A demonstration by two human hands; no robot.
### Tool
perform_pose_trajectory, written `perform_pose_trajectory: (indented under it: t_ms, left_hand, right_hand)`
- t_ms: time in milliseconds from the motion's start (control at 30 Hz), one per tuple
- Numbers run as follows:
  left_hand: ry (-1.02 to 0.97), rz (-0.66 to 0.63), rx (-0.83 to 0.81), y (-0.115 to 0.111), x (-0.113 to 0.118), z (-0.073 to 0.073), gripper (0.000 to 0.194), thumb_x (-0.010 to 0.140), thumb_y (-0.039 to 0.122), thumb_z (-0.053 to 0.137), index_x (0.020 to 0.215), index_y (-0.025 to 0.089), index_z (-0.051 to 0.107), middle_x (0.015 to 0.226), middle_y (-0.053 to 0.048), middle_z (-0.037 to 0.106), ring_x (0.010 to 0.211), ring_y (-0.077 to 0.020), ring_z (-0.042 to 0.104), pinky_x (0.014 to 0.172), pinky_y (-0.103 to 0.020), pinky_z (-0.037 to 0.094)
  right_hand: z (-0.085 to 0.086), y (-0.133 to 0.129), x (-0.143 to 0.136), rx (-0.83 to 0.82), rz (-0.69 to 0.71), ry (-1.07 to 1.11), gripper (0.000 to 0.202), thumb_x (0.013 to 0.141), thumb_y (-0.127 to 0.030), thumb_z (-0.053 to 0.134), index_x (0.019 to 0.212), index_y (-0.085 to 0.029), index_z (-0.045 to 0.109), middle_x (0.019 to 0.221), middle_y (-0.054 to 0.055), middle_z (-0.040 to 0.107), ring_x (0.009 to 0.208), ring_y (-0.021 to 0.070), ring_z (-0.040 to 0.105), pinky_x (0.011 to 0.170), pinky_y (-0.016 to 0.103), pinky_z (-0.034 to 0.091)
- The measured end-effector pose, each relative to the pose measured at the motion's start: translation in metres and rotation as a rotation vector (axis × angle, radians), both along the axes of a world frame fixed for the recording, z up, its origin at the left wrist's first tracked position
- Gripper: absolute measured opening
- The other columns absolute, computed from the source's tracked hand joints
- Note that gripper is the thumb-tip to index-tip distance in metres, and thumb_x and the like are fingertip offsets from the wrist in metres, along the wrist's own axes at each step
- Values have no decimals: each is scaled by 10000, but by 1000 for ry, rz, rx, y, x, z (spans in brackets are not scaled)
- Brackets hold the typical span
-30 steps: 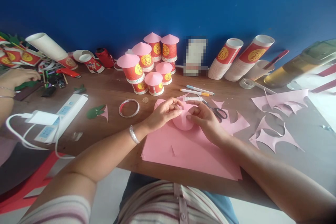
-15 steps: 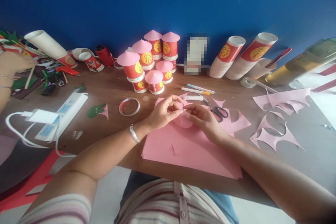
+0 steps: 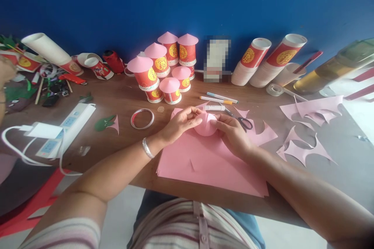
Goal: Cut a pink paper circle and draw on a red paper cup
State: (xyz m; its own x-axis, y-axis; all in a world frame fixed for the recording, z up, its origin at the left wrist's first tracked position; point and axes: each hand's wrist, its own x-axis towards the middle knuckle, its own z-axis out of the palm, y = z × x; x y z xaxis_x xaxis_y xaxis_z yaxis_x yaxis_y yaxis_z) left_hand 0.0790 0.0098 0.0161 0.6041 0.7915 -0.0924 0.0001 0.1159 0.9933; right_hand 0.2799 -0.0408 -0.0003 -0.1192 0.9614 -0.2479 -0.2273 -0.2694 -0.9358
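- Foreground: ribbed, striped shirt (image 3: 175, 225) at the near edge of the wooden table (image 3: 122, 99), whose surface is brown with a dull sheen.
- Base layer: flat stack of smooth pink sheets (image 3: 210, 167), edges slightly out of register, with a small slit-like mark on the top sheet.
- Left hand (image 3: 185, 122): thumb and fingers pinch the left side of the pink paper disc (image 3: 205, 127). A silver bracelet (image 3: 148, 148) with a textured face encircles the wrist.
- Right hand (image 3: 229, 126): thumb and fingers grip the right side of the same disc.
- Workpiece: the disc is located between the two hands, over the far part of the stack. It is round, of thin paper, with a line running inward from its upper edge. Fingers cover part of it; the line appears to be an overlap, but the view is too small to confirm.
- Right of the stack: scissors (image 3: 241, 118) with black looped handles; curved, pointed pink offcuts (image 3: 309, 151) farther right.
- Left of the stack: ring-shaped tape roll (image 3: 143, 128); rectangular white power strip (image 3: 70, 127) beyond it.
- Beyond the hands: white cylindrical tube (image 3: 214, 107) and two slim markers (image 3: 216, 100).
- Rear: red paper cups (image 3: 161, 65) with gold emblems under pink conical paper roofs; two leaning cup stacks (image 3: 247, 71) near the matte blue wall (image 3: 175, 0).
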Motion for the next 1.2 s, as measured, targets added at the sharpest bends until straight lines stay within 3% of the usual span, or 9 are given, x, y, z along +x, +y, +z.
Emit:
perform_pose_trajectory:
  t_ms: [133, 300, 433, 667, 833, 900, 1033, 1200]
  left_hand:
    - [-52, -51, -93, 3, -1, -7, 265, 826, 369, 750, 975, 157, 697, 1034, -52, 676, 1005, -194, 588, 935, -317, 440]
    - [-105, 68, -158, 6, -2, -11, 258, 787, 393, 767, 831, 155, 677, 860, -20, 659, 801, -146, 562, 781, -281, 434]
    - [-129, 84, -174, 5, -1, -9, 257, 765, 384, 780, 806, 160, 662, 839, -10, 657, 743, -125, 539, 732, -265, 420]
    - [-78, 38, -112, 3, -1, -10, 244, 806, 392, 749, 852, 159, 691, 912, -30, 667, 810, -143, 555, 764, -273, 420]
    - [-124, 104, -168, 2, -1, -9, 273, 773, 389, 768, 795, 161, 620, 795, 9, 611, 722, -116, 510, 694, -253, 389]
    - [-142, 165, -188, 2, 0, -8, 296, 753, 392, 775, 777, 165, 587, 753, 21, 584, 687, -108, 490, 661, -246, 373]
    - [-158, 243, -165, 4, -1, -9, 301, 753, 399, 765, 770, 167, 574, 750, 22, 580, 684, -110, 492, 658, -251, 386]
    - [-139, 224, -126, 5, -2, -13, 248, 769, 371, 743, 795, 174, 594, 749, 19, 576, 726, -131, 520, 708, -274, 415]
  right_hand:
    - [1, 3, 2, -9, -40, 83, 358, 724, -517, 817, 766, -206, 643, 694, 2, 591, 691, 157, 519, 662, 291, 407]
    - [-2, 1, 4, -30, 42, 65, 350, 715, -503, 836, 769, -206, 657, 708, 1, 598, 670, 150, 511, 652, 293, 418]
    - [-5, -2, 4, -39, 117, 74, 322, 725, -448, 855, 797, -193, 673, 735, -9, 621, 679, 136, 533, 662, 281, 420]
    - [0, -5, 5, 9, 187, -109, 430, 733, -569, 837, 809, -161, 722, 760, 28, 673, 726, 182, 588, 699, 319, 455]
    - [4, -4, 4, 76, 200, -130, 490, 711, -597, 842, 919, -163, 752, 847, 49, 720, 803, 206, 617, 752, 330, 488]
    - [6, -4, 3, 83, 176, -165, 516, 681, -610, 856, 931, -174, 741, 853, 48, 721, 801, 204, 611, 729, 320, 484]
    - [8, -4, 1, 103, 47, -287, 479, 670, -634, 849, 736, -197, 665, 721, 16, 648, 676, 157, 530, 617, 287, 423]
    - [3, -4, 3, 237, -128, -331, 412, 749, -591, 804, 758, -216, 634, 762, 17, 625, 715, 167, 543, 660, 310, 424]
